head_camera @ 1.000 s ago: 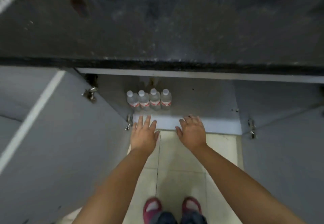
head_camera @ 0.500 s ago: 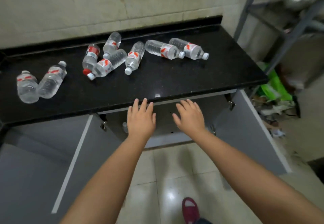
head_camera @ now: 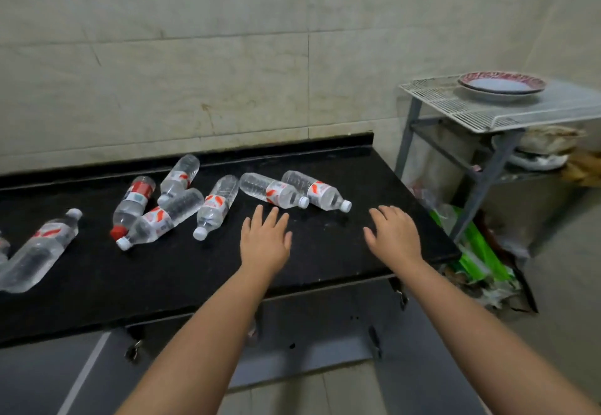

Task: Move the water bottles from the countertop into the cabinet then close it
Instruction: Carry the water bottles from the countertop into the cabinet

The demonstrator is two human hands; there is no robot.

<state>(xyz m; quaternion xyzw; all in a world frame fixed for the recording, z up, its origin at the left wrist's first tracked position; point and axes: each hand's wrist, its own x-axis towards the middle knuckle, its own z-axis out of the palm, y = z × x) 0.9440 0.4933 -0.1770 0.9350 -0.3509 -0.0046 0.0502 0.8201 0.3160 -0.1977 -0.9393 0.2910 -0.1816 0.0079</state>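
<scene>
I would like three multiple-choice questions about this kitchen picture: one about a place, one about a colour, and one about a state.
1. Where does the plate stand?
A. on the wire rack beside the countertop
B. on the countertop
C. on the floor

2. What colour is the cap of the odd bottle among the white-capped ones?
A. blue
B. red
C. green

3. How are the two hands?
A. both hold bottles
B. only the left holds one
C. both open, holding nothing

Answers:
1 A: the plate rests on the wire rack, right of the countertop.
2 B: its cap is red.
3 C: the left hand and the right hand have spread fingers above the countertop.
</scene>
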